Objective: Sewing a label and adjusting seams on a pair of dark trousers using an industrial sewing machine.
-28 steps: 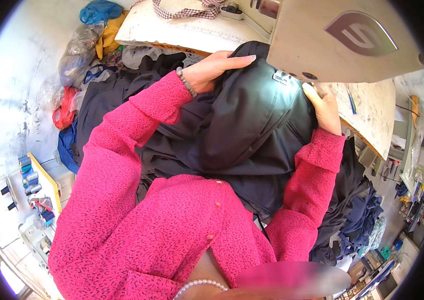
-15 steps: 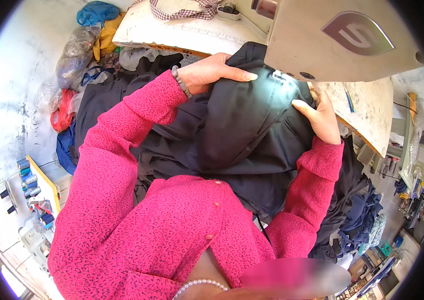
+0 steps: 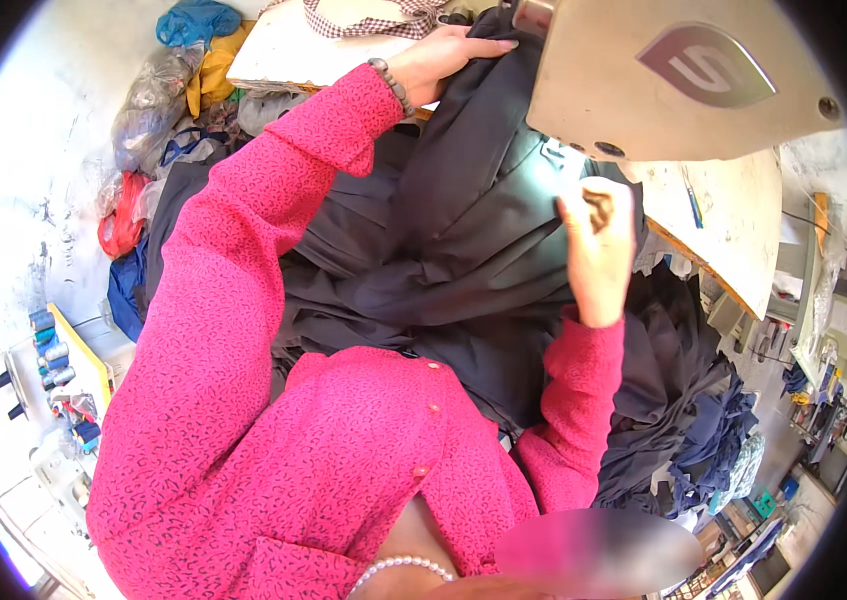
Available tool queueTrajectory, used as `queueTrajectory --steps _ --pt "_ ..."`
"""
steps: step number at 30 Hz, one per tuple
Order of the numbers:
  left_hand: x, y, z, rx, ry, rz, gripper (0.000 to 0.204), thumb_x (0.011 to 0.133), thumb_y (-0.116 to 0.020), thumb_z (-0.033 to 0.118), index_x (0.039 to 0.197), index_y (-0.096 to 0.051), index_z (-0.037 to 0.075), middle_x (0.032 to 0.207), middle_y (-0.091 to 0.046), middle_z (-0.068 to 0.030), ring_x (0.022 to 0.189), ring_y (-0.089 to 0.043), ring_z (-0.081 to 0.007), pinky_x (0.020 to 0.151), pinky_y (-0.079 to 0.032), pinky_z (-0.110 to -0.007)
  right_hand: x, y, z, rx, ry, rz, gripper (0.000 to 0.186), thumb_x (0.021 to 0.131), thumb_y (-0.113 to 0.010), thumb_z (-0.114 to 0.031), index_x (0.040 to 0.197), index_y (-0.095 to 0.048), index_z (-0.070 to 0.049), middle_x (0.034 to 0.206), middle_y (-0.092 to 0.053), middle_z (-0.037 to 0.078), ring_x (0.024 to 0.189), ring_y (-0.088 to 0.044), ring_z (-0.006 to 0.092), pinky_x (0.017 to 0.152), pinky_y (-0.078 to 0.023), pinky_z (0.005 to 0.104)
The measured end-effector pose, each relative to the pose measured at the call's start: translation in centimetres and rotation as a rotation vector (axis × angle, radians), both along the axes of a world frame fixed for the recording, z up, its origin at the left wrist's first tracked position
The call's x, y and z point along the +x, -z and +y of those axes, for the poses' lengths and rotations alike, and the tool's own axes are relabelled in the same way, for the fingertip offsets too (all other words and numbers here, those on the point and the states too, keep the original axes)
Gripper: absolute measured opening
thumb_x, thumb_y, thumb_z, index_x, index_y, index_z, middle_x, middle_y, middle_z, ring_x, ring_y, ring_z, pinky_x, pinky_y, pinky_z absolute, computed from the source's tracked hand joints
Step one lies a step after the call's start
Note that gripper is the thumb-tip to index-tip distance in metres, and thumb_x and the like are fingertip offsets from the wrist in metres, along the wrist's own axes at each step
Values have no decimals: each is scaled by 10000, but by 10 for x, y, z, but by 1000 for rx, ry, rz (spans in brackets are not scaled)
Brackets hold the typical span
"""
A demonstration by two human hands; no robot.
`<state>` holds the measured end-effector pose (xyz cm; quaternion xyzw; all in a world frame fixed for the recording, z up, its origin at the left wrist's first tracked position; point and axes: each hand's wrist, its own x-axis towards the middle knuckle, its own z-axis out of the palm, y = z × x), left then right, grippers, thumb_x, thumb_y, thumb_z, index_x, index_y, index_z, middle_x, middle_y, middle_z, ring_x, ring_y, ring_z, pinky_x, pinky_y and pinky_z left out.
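My left hand point(image 3: 434, 65) grips a raised fold of black fabric point(image 3: 424, 190) beside the sewing machine head point(image 3: 679, 90), thumb lying over the cloth. Below the machine's small metal foot point(image 3: 556, 152), a lamp lights the fabric. My right hand point(image 3: 599, 250), slightly blurred, is just under that lit patch, fingers curled and thumb raised against the cloth; I cannot make out what, if anything, they hold. More black cloth is heaped across the area in front of my body.
Pale worktable point(image 3: 714, 210) with a thin blue tool point(image 3: 692, 205); checked fabric strips point(image 3: 359, 15) at the back. Plastic bags point(image 3: 149, 105) pile at left, near thread spools point(image 3: 52, 350) on a yellow-edged board. Navy cloth point(image 3: 704, 440) is piled at lower right.
My left hand has moved up and away from me, drawing the black fabric upward. My right hand has moved left and down, its fingers curling more.
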<state>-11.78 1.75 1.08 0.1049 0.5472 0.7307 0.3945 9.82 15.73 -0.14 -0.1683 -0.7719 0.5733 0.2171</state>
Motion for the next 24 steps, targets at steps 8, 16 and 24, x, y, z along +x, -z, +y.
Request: queueTrajectory --steps 8,16,24 --pt "14 18 -49 271 293 -209 540 884 -523 370 1308 -395 61 1294 -469 -70 1182 -451 -196 965 -386 -363 -2 -2 -2 -268 -25 -94 188 803 -659 -126 703 -516 -56 585 -469 -49 499 -409 17 461 -301 175" --pt "13 -10 -13 -56 37 10 319 790 -643 57 1094 -563 -1 984 -640 -70 842 -628 -159 770 -513 -280 -20 3 5 120 157 102 135 818 -602 -108 732 -523 -41 582 -510 43 515 -485 126 499 -364 259" --pt "28 -15 6 -56 -88 9 268 830 -605 113 1055 -582 -30 973 -642 -88 817 -627 -171 725 -520 -321 -38 22 24 378 298 217 101 837 -559 -136 824 -542 -38 627 -543 114 560 -550 204 553 -424 307"
